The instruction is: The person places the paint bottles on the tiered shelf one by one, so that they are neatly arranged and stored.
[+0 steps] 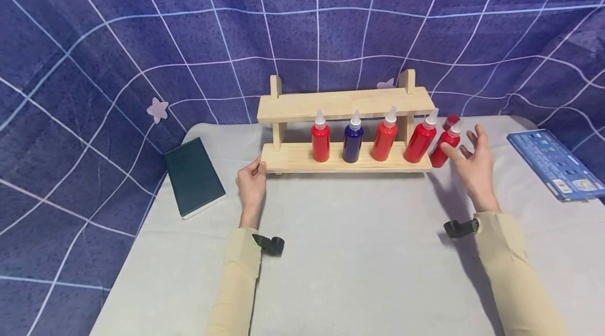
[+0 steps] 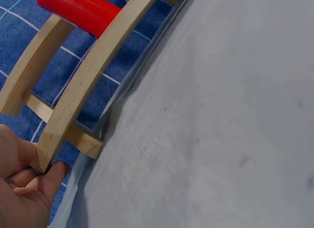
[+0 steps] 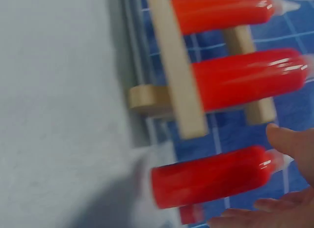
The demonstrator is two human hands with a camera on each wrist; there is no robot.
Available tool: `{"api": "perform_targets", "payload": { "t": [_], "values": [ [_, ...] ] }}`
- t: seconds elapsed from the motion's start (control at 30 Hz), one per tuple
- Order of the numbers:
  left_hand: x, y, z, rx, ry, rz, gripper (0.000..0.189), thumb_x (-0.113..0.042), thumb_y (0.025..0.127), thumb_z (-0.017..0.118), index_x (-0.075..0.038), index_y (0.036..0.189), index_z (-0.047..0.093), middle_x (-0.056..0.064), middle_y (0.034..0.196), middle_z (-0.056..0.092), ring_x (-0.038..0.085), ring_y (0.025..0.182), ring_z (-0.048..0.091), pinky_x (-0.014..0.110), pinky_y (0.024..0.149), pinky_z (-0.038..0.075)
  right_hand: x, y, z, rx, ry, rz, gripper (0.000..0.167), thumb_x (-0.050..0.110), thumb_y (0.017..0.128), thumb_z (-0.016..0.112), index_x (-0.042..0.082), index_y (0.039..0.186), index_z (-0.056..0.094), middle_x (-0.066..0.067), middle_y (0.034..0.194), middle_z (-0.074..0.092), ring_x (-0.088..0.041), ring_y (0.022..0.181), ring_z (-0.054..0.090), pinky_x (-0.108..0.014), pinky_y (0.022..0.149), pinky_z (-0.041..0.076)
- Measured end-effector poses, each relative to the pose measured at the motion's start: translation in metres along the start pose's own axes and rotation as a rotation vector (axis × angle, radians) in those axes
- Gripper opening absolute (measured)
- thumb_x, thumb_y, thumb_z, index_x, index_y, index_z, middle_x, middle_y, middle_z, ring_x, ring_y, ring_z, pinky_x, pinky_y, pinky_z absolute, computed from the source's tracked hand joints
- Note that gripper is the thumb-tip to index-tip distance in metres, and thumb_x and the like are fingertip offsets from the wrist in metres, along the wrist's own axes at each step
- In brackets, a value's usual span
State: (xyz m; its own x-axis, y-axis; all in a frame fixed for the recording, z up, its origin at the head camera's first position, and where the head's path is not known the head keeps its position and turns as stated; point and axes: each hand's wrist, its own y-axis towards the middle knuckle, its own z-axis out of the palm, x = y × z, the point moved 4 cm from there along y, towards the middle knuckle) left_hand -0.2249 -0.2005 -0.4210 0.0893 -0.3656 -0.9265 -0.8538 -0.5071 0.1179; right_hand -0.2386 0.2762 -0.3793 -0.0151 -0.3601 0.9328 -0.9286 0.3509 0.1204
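A two-tier wooden rack (image 1: 340, 105) stands at the back of the table. My left hand (image 1: 251, 184) pinches the left end of its lower board (image 2: 73, 100). On that board stand a red bottle (image 1: 321, 144), a dark blue bottle (image 1: 352, 143), an orange-red bottle (image 1: 385, 139) and another red bottle (image 1: 419, 142), all with white nozzle tips. Just past the rack's right end, a further red bottle (image 3: 211, 176) stands on the table. Beside it my right hand (image 1: 475, 168) has thumb and fingers spread apart, the thumb near the nozzle.
Behind the rightmost bottle a small red object (image 1: 451, 121) shows, partly hidden. A dark green book (image 1: 195, 176) lies at the left, and a flat blue package (image 1: 557, 163) at the right. A blue gridded curtain (image 1: 302, 31) hangs behind the table (image 1: 350, 262).
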Motion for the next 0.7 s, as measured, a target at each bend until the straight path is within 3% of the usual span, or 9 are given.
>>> {"api": "perform_targets", "payload": {
  "t": [0.13, 0.23, 0.43, 0.7],
  "values": [
    [0.0, 0.001, 0.0, 0.0, -0.002, 0.001, 0.029, -0.016, 0.096, 0.061, -0.005, 0.121, 0.068, 0.017, 0.113, 0.07, 0.025, 0.098, 0.07, 0.038, 0.083, 0.057, -0.013, 0.009, 0.008, 0.041, -0.01, 0.004, 0.086, 0.02, 0.093, 0.064, 0.007, 0.157, 0.008, -0.016, 0.16, 0.022, -0.033, 0.144, 0.03, -0.044, 0.114, 0.032],
    [0.001, 0.0, 0.0, 0.002, -0.006, -0.002, 0.029, -0.016, 0.096, 0.06, -0.004, 0.122, 0.068, 0.017, 0.113, 0.07, 0.025, 0.099, 0.07, 0.038, 0.084, 0.057, -0.02, 0.013, 0.014, 0.054, -0.019, -0.002, 0.082, 0.021, 0.093, 0.064, 0.008, 0.157, 0.014, -0.017, 0.157, 0.029, -0.035, 0.14, 0.036, -0.044, 0.112, 0.035],
    [0.0, 0.0, 0.0, 0.007, -0.009, -0.004, 0.03, -0.017, 0.096, 0.06, -0.004, 0.123, 0.067, 0.018, 0.114, 0.069, 0.025, 0.1, 0.07, 0.037, 0.084, 0.057, -0.027, 0.017, 0.022, 0.018, -0.082, 0.001, 0.062, 0.018, 0.093, 0.064, 0.009, 0.148, 0.038, -0.017, 0.139, 0.051, -0.028, 0.123, 0.051, -0.035, 0.102, 0.048],
    [-0.001, 0.0, -0.001, -0.002, 0.006, -0.001, 0.029, -0.015, 0.096, 0.061, -0.005, 0.122, 0.068, 0.016, 0.114, 0.069, 0.025, 0.101, 0.07, 0.039, 0.085, 0.056, -0.032, 0.018, 0.021, -0.035, -0.08, 0.033, 0.054, 0.021, 0.092, 0.066, 0.008, 0.141, 0.046, -0.006, 0.122, 0.057, -0.012, 0.112, 0.053, -0.028, 0.099, 0.047]
  ]
}}
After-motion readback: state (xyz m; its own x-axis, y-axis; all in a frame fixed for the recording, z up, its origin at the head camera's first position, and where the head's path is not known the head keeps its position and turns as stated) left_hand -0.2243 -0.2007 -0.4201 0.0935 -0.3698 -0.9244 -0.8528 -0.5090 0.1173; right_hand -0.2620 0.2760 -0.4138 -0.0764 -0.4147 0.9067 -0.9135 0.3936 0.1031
